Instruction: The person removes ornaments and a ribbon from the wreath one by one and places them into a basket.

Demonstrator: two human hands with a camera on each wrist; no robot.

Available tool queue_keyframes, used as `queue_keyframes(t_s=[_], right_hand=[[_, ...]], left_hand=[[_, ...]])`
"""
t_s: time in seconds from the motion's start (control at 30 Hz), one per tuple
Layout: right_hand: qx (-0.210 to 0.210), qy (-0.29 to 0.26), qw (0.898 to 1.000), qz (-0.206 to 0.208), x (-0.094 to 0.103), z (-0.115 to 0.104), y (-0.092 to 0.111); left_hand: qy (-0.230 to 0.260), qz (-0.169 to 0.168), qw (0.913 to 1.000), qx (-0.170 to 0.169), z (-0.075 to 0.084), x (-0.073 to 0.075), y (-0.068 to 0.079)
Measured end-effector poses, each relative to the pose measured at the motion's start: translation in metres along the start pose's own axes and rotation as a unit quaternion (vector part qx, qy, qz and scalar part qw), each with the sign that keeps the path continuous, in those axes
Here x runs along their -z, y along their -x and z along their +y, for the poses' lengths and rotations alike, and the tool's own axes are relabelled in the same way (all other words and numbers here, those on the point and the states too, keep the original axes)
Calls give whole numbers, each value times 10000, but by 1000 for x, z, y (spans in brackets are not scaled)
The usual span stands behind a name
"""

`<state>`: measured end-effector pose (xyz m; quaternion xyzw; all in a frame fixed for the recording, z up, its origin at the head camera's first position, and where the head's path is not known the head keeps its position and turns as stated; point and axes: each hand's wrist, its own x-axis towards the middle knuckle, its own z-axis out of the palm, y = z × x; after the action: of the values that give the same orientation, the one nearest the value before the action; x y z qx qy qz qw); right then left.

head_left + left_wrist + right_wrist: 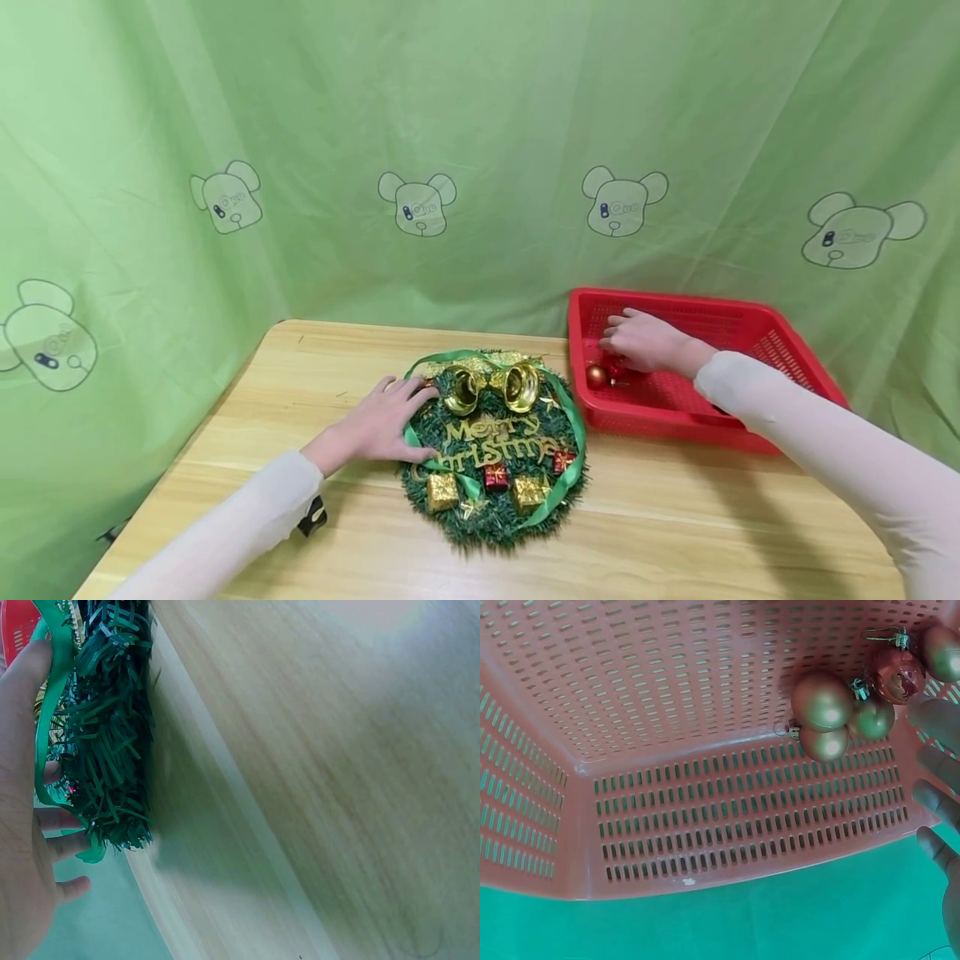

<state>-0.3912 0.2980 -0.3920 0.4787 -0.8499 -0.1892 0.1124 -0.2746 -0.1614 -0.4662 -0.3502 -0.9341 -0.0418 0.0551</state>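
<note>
A green Christmas wreath (487,512) lies on the table, bearing gold bells (521,387), gold "Merry Christmas" lettering (480,456), small gift boxes (528,492) and a green ribbon (572,414). Over its left edge, my left hand (386,421) rests with spread fingers; in the left wrist view the ribbon hides some of them. My right hand (648,340) reaches into the left part of a red plastic basket (675,429). In the right wrist view its fingers (937,799) extend beside a shiny red bauble (898,675), with several matte baubles (823,701) clustered near; no grip shows.
The basket stands at the right of the wooden table (300,383), close to the green curtain (495,275) printed with bear heads. A small black object (312,517) shows by the left sleeve. Table surface extends left of and in front of the wreath.
</note>
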Motion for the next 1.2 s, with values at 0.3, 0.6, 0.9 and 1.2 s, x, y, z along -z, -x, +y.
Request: queue_keyframes(t_s=[0.3, 0.6, 0.9, 1.2], right_hand=[[52, 173, 9997, 146, 5, 3, 2], [-6, 247, 9996, 142, 15, 1, 3], [-169, 115, 9996, 218, 28, -2, 2], [-460, -191, 9981, 352, 50, -4, -5]], left_hand=[[53, -111, 9999, 98, 1, 1, 0], [4, -28, 10000, 56, 1, 0, 0], [5, -15, 10000, 16, 1, 1, 0], [-47, 12, 10000, 24, 2, 1, 2]])
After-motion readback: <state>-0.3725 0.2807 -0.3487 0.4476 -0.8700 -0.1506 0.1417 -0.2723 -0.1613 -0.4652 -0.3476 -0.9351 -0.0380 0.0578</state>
